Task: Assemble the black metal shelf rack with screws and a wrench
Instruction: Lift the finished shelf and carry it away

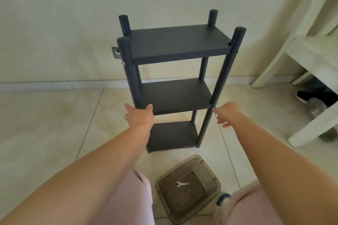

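Observation:
The black metal shelf rack (180, 42) stands upright on the tiled floor, with three shelves between four round posts. My left hand (140, 116) is at the front-left post beside the middle shelf, thumb and fingers spread around the post. My right hand (227, 114) hovers next to the front-right post at the same height, fingers loosely apart and holding nothing. A small silver wrench (182, 184) lies inside a brown translucent plastic box (210, 173) on the floor in front of my knees. A screw head (123, 63) shows on the front-left post under the top shelf.
A pale wall rises behind the rack, with a metal bracket (115, 52) fixed to it beside the left post. White furniture legs (270, 64) stand at the right, with a black shoe (307, 96) underneath. My knees in pink trousers (135, 195) fill the lower edge.

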